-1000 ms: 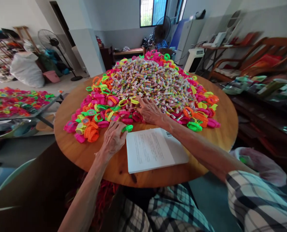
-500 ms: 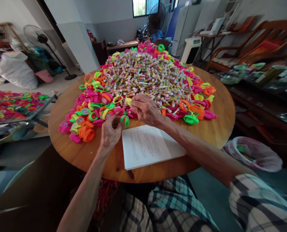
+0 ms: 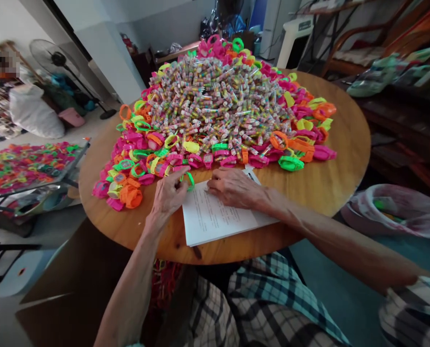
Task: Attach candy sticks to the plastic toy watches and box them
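— Back from the pile comes your right hand; it now lies on the paper stack, grip released.

— And your left hand?

— Its grip pinches a green bracelet at the paper's upper left corner, just before the bracelet heap on the counter.

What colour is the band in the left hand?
Green band, pinched by the left hand; head view.

Both forearms reached toward twelve o'clock; left hand pinched its grip shut, right hand lay palm-down, fingers curled.
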The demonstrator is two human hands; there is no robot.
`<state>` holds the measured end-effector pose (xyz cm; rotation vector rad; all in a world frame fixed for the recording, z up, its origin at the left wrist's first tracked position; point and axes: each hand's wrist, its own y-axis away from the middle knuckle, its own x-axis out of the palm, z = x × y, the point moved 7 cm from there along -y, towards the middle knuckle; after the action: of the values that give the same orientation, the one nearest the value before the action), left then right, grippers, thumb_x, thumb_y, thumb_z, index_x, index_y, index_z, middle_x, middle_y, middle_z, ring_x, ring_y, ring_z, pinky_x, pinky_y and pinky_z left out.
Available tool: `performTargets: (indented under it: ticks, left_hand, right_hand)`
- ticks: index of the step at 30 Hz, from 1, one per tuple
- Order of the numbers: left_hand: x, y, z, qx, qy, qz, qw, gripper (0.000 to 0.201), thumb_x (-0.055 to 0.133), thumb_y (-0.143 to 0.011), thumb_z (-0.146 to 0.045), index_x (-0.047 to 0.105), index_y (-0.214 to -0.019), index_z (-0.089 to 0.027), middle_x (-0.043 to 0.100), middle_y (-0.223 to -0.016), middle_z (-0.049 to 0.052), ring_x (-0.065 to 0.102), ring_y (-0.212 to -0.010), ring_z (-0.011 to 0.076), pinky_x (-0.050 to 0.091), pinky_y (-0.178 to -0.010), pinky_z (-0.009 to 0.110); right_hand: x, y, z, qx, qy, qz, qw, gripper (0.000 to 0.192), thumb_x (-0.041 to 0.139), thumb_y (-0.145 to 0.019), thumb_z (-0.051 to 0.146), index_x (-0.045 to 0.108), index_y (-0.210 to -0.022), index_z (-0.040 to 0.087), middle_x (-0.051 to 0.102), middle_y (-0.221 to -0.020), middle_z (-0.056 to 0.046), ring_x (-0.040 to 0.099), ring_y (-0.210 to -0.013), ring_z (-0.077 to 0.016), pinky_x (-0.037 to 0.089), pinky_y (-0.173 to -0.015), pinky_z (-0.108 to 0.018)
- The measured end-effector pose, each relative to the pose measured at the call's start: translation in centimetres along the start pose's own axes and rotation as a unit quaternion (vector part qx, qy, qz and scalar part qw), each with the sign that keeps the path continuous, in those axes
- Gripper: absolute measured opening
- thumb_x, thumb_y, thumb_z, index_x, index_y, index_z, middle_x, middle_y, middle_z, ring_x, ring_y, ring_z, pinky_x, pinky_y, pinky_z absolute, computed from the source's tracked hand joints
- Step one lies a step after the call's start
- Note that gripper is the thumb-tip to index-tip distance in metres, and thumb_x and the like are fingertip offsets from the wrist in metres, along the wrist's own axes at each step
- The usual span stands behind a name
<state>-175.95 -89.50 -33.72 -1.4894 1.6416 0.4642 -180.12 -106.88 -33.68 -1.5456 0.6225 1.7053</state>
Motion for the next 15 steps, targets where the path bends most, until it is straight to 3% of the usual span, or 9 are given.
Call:
performTargets:
  ticks: [5, 10, 15]
  left_hand:
    - [-0.4, -0.3, -0.7, 0.016, -0.043, 0.026, 0.999, 0.039, 0.058, -0.087, -0.029, 0.080, -0.117, -0.016, 0.048, -0.058, -0.005, 0.037, -0.053, 0.0102, 0.029, -0.055, 0.025]
    - [-0.1, -0.6, -0.1, 0.001, -0.059, 0.048, 0.997, 0.027, 0.057, -0.088, -0.034, 0.077, -0.094, -0.017, 0.052, -0.061, -0.002, 0.040, -0.055, 0.0116, 0.028, -0.055, 0.026]
    - [-0.1, 0.1, 0.4, -0.032, -0.138, 0.028, 0.990, 0.032, 0.058, -0.093, -0.045, 0.076, -0.093, -0.018, 0.064, -0.072, 0.003, 0.055, -0.066, 0.0171, 0.032, -0.061, 0.030]
  right_hand:
    - [-0.2, 0.5, -0.1, -0.021, -0.006, 0.032, 0.999, 0.028, 0.049, -0.104, 0.021, 0.075, -0.098, 0.012, 0.067, -0.099, -0.011, 0.052, -0.083, -0.0186, 0.027, -0.070, -0.034]
    - [-1.0, 1.0, -0.6, -0.019, 0.016, 0.016, 1.000, 0.027, 0.052, -0.104, 0.024, 0.077, -0.098, 0.018, 0.064, -0.098, -0.011, 0.047, -0.091, -0.0218, 0.027, -0.076, -0.035]
    - [-0.3, 1.4, -0.8, -0.021, -0.005, 0.014, 1.000, 0.027, 0.050, -0.104, 0.020, 0.077, -0.106, 0.018, 0.062, -0.098, -0.010, 0.047, -0.087, -0.0199, 0.029, -0.078, -0.035]
